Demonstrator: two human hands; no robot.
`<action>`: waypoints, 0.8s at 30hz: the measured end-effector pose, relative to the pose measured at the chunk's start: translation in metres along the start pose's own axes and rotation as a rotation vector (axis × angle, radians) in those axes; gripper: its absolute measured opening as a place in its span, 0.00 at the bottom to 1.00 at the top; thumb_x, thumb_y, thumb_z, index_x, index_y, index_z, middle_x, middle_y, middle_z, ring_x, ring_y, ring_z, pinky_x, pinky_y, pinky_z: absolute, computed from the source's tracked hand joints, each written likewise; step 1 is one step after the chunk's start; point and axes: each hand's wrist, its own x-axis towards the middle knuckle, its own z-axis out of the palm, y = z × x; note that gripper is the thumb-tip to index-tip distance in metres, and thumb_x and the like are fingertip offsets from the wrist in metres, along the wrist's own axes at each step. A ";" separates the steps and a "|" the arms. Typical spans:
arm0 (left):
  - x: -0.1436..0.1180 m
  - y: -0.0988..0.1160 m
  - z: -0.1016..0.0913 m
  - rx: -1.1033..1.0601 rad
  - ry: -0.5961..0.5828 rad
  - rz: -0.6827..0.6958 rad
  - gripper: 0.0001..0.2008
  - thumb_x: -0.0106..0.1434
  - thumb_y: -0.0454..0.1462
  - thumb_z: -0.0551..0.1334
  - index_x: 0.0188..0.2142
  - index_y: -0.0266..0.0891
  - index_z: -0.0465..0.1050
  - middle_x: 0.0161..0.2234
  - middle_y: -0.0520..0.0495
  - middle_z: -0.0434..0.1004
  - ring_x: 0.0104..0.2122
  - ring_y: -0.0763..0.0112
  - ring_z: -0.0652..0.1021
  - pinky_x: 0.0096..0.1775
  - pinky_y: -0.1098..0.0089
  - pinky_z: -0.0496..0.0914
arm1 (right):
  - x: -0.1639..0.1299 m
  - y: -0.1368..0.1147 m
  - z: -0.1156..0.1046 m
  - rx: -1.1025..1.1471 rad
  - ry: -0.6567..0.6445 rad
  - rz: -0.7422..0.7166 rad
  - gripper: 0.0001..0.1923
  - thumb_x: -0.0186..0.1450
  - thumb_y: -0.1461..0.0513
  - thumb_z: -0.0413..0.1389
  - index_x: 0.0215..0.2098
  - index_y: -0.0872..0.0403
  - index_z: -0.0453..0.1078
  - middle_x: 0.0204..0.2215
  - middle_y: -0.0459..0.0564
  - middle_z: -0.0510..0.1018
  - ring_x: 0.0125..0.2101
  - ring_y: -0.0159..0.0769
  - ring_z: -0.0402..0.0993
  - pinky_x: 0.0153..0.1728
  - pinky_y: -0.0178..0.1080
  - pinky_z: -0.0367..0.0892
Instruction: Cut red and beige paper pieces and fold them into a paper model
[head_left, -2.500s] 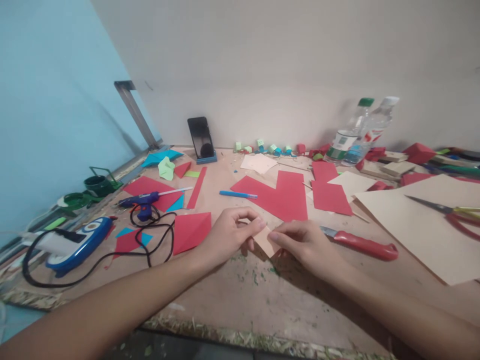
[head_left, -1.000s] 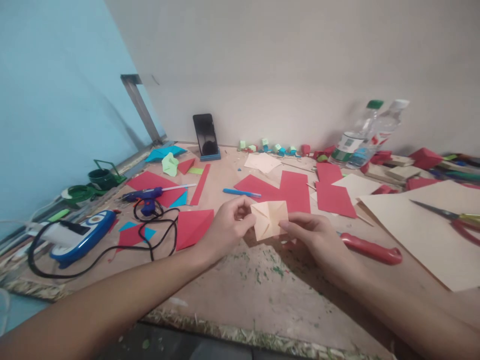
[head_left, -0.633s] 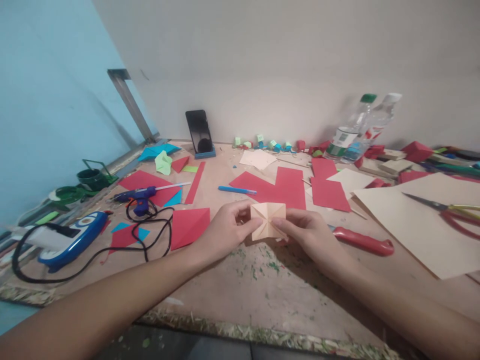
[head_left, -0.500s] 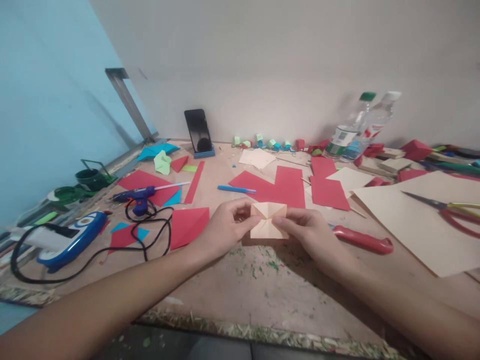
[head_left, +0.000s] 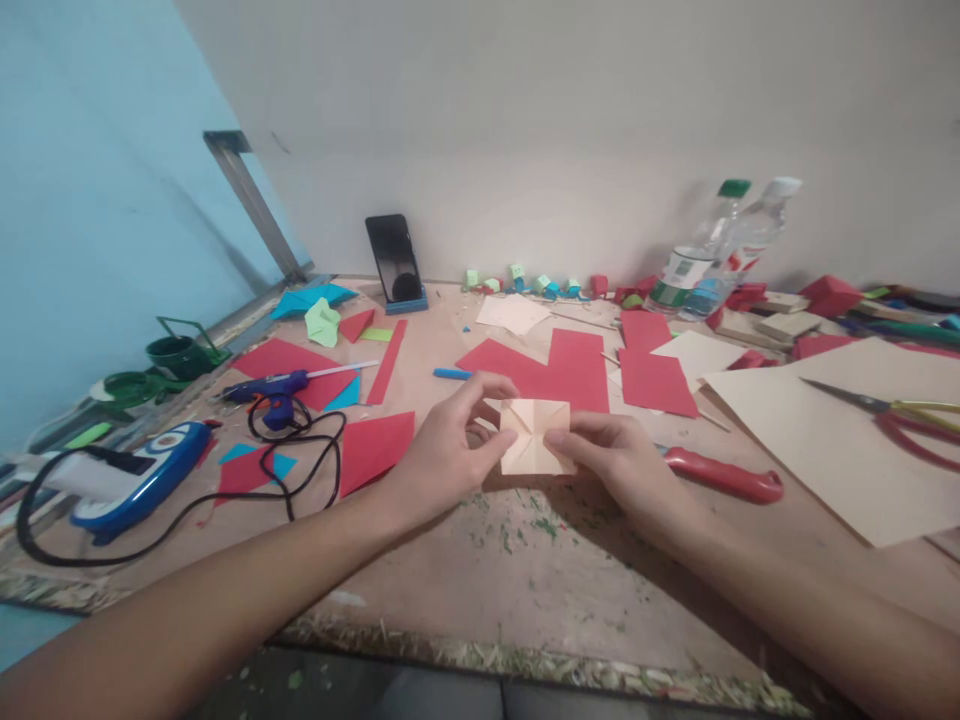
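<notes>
A small cream folded paper square [head_left: 535, 440], creased toward its middle, is held up between my two hands just above the table. My left hand [head_left: 461, 435] pinches its left edge, thumb on the front face, with the index finger lifted above the top corner. On the opposite edge, my right hand [head_left: 607, 450] grips the paper with its thumb pressed on the front and its fingers behind. A blue pen [head_left: 451, 374] lies just beyond my left hand, partly covered by it. Close to my right hand rests a red-handled knife [head_left: 724, 475], its blade mostly hidden.
Left lie a blue glue gun [head_left: 277, 390] with a looping black cord [head_left: 337, 470] and a tape dispenser [head_left: 146, 480]. A phone [head_left: 395, 260] stands at the back. Right are bottles [head_left: 679, 275], scissors [head_left: 911, 425] and a large cream sheet [head_left: 840, 450]. Red paper [head_left: 577, 370] lies ahead.
My left index finger has risen off the paper's top left corner and now covers part of the blue pen. The right hand keeps its grip. The view has shifted slightly.
</notes>
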 end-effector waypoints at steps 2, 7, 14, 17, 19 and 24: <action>0.000 0.000 -0.002 0.056 -0.002 0.053 0.08 0.66 0.32 0.62 0.44 0.43 0.70 0.46 0.47 0.76 0.43 0.67 0.77 0.43 0.68 0.74 | -0.001 0.000 0.000 -0.008 0.014 -0.003 0.16 0.60 0.50 0.65 0.34 0.55 0.80 0.31 0.49 0.82 0.32 0.39 0.73 0.35 0.39 0.65; -0.001 -0.003 -0.010 0.275 -0.085 0.262 0.14 0.65 0.25 0.57 0.40 0.43 0.76 0.58 0.44 0.67 0.63 0.59 0.70 0.63 0.53 0.66 | 0.000 0.002 0.000 0.024 0.060 0.021 0.15 0.59 0.51 0.65 0.32 0.54 0.78 0.30 0.49 0.79 0.29 0.36 0.69 0.32 0.38 0.67; 0.000 -0.006 -0.012 0.281 -0.135 0.303 0.13 0.65 0.29 0.66 0.47 0.45 0.80 0.64 0.42 0.64 0.65 0.54 0.69 0.66 0.50 0.67 | -0.001 -0.001 0.002 0.209 0.077 0.052 0.13 0.56 0.53 0.68 0.33 0.54 0.79 0.31 0.48 0.78 0.30 0.35 0.68 0.31 0.38 0.69; 0.001 -0.004 -0.013 0.224 -0.168 0.299 0.13 0.65 0.33 0.70 0.49 0.46 0.82 0.66 0.42 0.64 0.60 0.56 0.72 0.62 0.51 0.71 | -0.001 -0.001 0.002 0.218 0.073 0.049 0.13 0.55 0.55 0.70 0.31 0.55 0.79 0.28 0.47 0.75 0.29 0.34 0.67 0.30 0.36 0.68; 0.002 -0.003 -0.013 0.157 -0.187 0.261 0.09 0.65 0.34 0.70 0.45 0.45 0.84 0.67 0.42 0.64 0.56 0.58 0.75 0.59 0.54 0.74 | 0.000 -0.001 0.001 0.236 0.063 0.057 0.13 0.54 0.55 0.71 0.31 0.55 0.79 0.28 0.47 0.75 0.29 0.33 0.67 0.30 0.36 0.68; 0.009 -0.008 -0.012 0.014 -0.117 0.059 0.05 0.60 0.36 0.73 0.37 0.43 0.87 0.60 0.42 0.76 0.52 0.60 0.79 0.51 0.61 0.76 | -0.001 -0.001 0.000 0.258 0.039 0.050 0.14 0.55 0.54 0.71 0.34 0.55 0.80 0.31 0.49 0.79 0.31 0.35 0.71 0.31 0.36 0.70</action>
